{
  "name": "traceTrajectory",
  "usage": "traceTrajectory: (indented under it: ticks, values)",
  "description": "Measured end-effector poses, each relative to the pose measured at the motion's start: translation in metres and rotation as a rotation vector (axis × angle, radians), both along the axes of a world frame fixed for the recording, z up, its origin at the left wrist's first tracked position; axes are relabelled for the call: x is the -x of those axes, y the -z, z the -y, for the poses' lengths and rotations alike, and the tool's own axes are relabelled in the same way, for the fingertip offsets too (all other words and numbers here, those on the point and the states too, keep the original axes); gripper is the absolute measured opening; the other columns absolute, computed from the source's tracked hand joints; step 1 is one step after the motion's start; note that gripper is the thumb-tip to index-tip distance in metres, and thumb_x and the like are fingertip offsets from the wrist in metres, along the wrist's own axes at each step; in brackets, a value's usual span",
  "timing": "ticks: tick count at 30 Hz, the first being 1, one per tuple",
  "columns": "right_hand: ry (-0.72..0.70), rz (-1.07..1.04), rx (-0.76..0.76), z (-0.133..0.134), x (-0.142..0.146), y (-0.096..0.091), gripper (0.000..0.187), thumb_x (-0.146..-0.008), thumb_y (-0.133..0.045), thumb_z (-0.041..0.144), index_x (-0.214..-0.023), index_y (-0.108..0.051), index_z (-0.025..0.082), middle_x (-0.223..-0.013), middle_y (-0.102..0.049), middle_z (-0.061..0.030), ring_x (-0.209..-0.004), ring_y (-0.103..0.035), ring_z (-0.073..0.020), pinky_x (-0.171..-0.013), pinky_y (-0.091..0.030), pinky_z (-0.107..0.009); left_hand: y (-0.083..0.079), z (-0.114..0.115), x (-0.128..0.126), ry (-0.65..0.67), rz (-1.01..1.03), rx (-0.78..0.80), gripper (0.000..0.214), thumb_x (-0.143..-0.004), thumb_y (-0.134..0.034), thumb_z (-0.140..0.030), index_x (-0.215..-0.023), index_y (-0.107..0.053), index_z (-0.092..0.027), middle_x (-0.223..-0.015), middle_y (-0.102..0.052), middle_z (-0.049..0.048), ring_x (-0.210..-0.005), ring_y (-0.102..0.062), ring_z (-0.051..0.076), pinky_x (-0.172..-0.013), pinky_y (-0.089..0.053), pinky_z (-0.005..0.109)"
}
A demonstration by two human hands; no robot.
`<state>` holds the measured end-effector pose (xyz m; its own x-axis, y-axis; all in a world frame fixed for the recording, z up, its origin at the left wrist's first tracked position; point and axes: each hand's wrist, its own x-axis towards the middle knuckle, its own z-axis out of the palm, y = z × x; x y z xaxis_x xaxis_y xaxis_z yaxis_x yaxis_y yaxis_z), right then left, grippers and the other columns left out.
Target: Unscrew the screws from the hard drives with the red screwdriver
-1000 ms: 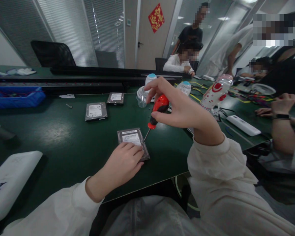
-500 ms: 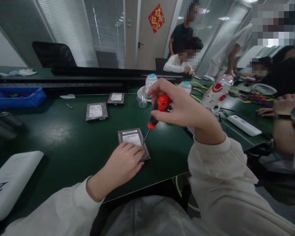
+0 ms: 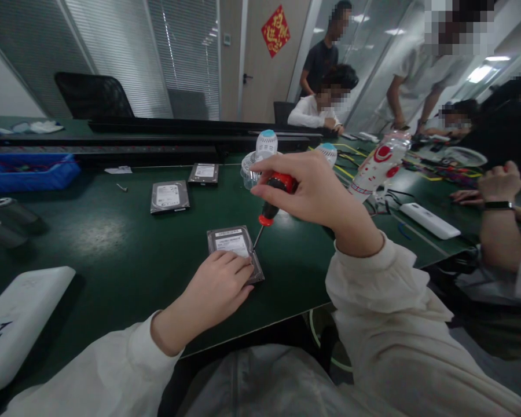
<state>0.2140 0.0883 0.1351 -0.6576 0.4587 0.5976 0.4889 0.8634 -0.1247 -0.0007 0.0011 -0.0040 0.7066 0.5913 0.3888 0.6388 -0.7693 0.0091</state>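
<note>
A hard drive with a white label lies flat on the green table in front of me. My left hand holds it down across its near half, fingers together over the top and thumb by the near right edge; that part of the drive is hidden. Raised above the drive, my right hand grips a red and black screwdriver with thumb and fingers round the handle. The tool's thin shaft slants down to the left, and its tip meets the drive's right edge beside my left fingertips.
Two more hard drives lie farther back. At left are a white numbered case, metal cylinders and a blue bin. Small white fans, a red-patterned bottle and a white power strip stand or lie right. Several people are nearby.
My right hand has turned on the screwdriver handle and shifted slightly left and down, its fingers straighter. The tip stays at the drive's edge. My left hand keeps its place.
</note>
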Motion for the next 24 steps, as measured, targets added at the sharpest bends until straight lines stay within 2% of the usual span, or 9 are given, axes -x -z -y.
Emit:
traceTrajectory:
  ticks: [2, 5, 8, 13, 16, 18, 20, 24]
  values:
    - [-0.053, -0.015, -0.017, -0.0008, 0.0019, 0.0016, 0.028, -0.097, -0.058, 0.026, -0.120, -0.072, 0.017, -0.102, -0.077, -0.0071, -0.091, -0.070, -0.0200, -0.087, -0.053, -0.036, -0.0003, -0.0001, -0.0002, 0.000, -0.008, 0.004, 0.022, -0.096, -0.075, -0.024, -0.115, -0.076, -0.013, -0.113, -0.080, 0.0110, -0.102, -0.073, 0.030, -0.090, -0.056, 0.046]
    - [-0.135, 0.014, -0.025, -0.0007, 0.0021, 0.0000, 0.038, -0.092, -0.053, 0.017, -0.127, -0.068, 0.018, -0.118, -0.073, -0.0104, -0.107, -0.068, -0.0230, -0.096, -0.054, -0.039, -0.0010, -0.0002, -0.0005, -0.002, -0.014, 0.005, 0.022, -0.096, -0.075, -0.025, -0.115, -0.076, -0.014, -0.113, -0.080, 0.0104, -0.102, -0.073, 0.030, -0.091, -0.056, 0.045]
    - [-0.110, 0.069, -0.030, 0.0003, 0.0011, -0.0026, 0.046, -0.092, -0.053, 0.018, -0.137, -0.063, 0.019, -0.125, -0.067, -0.0120, -0.115, -0.063, -0.0264, -0.101, -0.053, -0.043, -0.0021, 0.0000, -0.0008, -0.004, -0.017, 0.002, 0.022, -0.096, -0.076, -0.025, -0.114, -0.077, -0.014, -0.112, -0.080, 0.0100, -0.102, -0.073, 0.029, -0.091, -0.055, 0.044]
    - [0.042, 0.154, -0.039, 0.0008, 0.0002, -0.0028, 0.058, -0.100, -0.046, 0.026, -0.157, -0.052, 0.017, -0.122, -0.067, -0.0114, -0.101, -0.064, -0.0246, -0.093, -0.052, -0.043, -0.0029, 0.0004, -0.0018, -0.005, -0.029, 0.009, 0.023, -0.096, -0.076, -0.026, -0.114, -0.076, -0.013, -0.113, -0.080, 0.0111, -0.102, -0.073, 0.031, -0.091, -0.055, 0.046]
    - [0.089, 0.138, -0.013, -0.0002, 0.0007, -0.0022, 0.055, -0.105, -0.050, 0.037, -0.156, -0.055, 0.016, -0.121, -0.074, -0.0115, -0.099, -0.067, -0.0243, -0.094, -0.051, -0.042, -0.0023, 0.0006, -0.0019, 0.001, -0.023, 0.011, 0.023, -0.096, -0.077, -0.025, -0.115, -0.076, -0.013, -0.114, -0.080, 0.0117, -0.103, -0.073, 0.030, -0.092, -0.054, 0.046]
    - [0.097, 0.087, 0.008, -0.0016, 0.0008, -0.0018, 0.054, -0.104, -0.056, 0.043, -0.150, -0.062, 0.017, -0.121, -0.076, -0.0115, -0.101, -0.069, -0.0253, -0.096, -0.051, -0.043, -0.0018, 0.0006, -0.0018, 0.004, -0.014, 0.009, 0.023, -0.096, -0.077, -0.025, -0.115, -0.077, -0.013, -0.114, -0.080, 0.0116, -0.104, -0.073, 0.030, -0.092, -0.054, 0.046]
    - [0.083, 0.044, 0.020, -0.0035, -0.0002, -0.0011, 0.051, -0.102, -0.060, 0.040, -0.147, -0.064, 0.017, -0.116, -0.077, -0.0098, -0.098, -0.070, -0.0241, -0.096, -0.052, -0.042, -0.0014, 0.0004, -0.0015, 0.005, -0.004, 0.009, 0.023, -0.095, -0.077, -0.025, -0.115, -0.077, -0.013, -0.114, -0.080, 0.0115, -0.104, -0.073, 0.031, -0.092, -0.055, 0.046]
    - [0.012, 0.019, 0.068, -0.0076, -0.0042, 0.0013, 0.058, -0.099, -0.059, 0.030, -0.155, -0.052, 0.020, -0.101, -0.073, -0.0039, -0.083, -0.066, -0.0196, -0.088, -0.055, -0.040, -0.0007, -0.0002, -0.0008, 0.006, -0.004, 0.017, 0.023, -0.095, -0.076, -0.024, -0.115, -0.076, -0.013, -0.115, -0.080, 0.0114, -0.104, -0.073, 0.031, -0.091, -0.054, 0.046]
